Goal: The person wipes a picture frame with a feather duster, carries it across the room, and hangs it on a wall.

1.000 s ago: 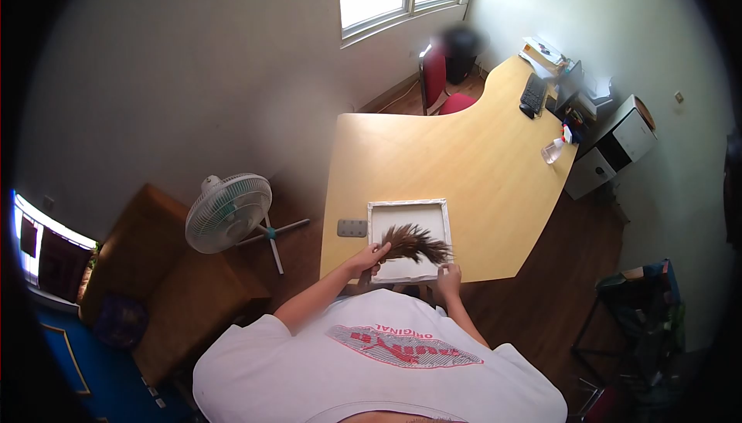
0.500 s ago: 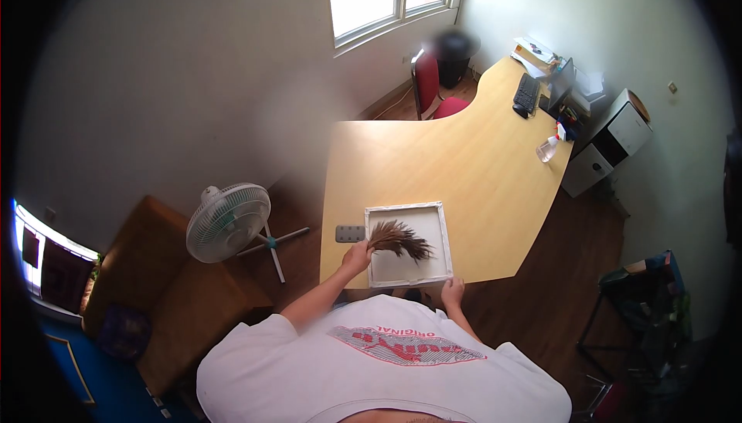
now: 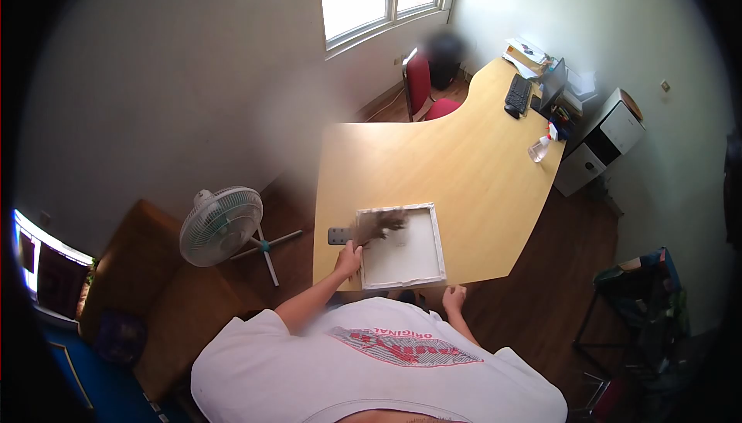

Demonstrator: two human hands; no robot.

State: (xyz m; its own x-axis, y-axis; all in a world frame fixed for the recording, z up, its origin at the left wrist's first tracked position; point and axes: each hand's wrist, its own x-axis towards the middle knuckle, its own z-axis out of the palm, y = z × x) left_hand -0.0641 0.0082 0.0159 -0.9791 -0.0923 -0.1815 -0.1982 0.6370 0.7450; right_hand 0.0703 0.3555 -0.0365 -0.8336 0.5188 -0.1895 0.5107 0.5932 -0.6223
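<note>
My left hand (image 3: 349, 258) is closed around the handle end of a brown feather duster (image 3: 380, 227). Motion blurs the feathers, which are over the upper left part of a white square canvas frame (image 3: 441, 257). The frame lies on the desk near its front edge, raised rim upward. Just off its lower right corner is my right hand (image 3: 454, 298), fingers curled in, with no object visible in them. A grey flat object with dark spots (image 3: 338, 236) lies beside the frame, close to my left hand.
The curved wooden desk (image 3: 433, 152) carries a spray bottle (image 3: 539, 149), a keyboard (image 3: 518, 95), a laptop (image 3: 553, 79) and papers. A white standing fan (image 3: 224, 226) is to the left. A red chair (image 3: 418, 87) stands behind the desk, a dark folding chair (image 3: 641, 292) at right.
The feather duster has swung up and left across the frame, from its middle to its upper left. My right hand has come slightly away from the frame's lower right corner.
</note>
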